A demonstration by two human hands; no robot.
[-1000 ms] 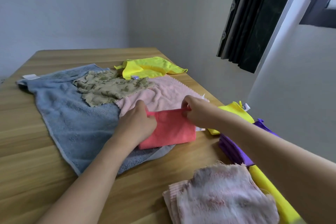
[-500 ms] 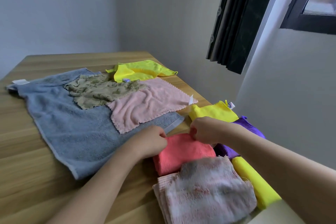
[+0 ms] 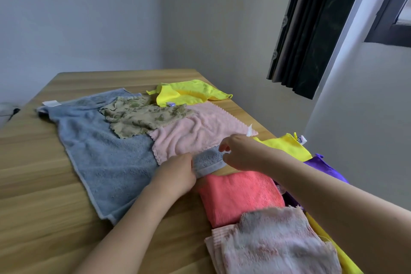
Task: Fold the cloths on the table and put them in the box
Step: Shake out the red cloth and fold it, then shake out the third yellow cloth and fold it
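Note:
A pink cloth (image 3: 200, 133) lies spread over a large blue towel (image 3: 104, 153) on the wooden table (image 3: 44, 218). My left hand (image 3: 175, 176) rests at the pink cloth's near edge, over the towel's corner. Its fingers curl downward and are hidden, so I cannot tell whether it grips anything. My right hand (image 3: 240, 153) hovers by the pink cloth's near right corner with its fingers loosely spread and holds nothing. A folded coral cloth (image 3: 240, 196) lies free just below both hands. I cannot make out a box.
A floral beige cloth (image 3: 142, 118) and a crumpled yellow cloth (image 3: 189, 93) lie farther back. Folded yellow (image 3: 287, 147) and purple (image 3: 322, 167) cloths sit at the right table edge. A folded pale pink-grey cloth (image 3: 273, 242) lies nearest me. A wall and a dark curtain stand to the right.
Both hands carried the folded coral cloth toward me, set it down beside the pale folded one and let go. They then moved back up to the pink cloth's near edge.

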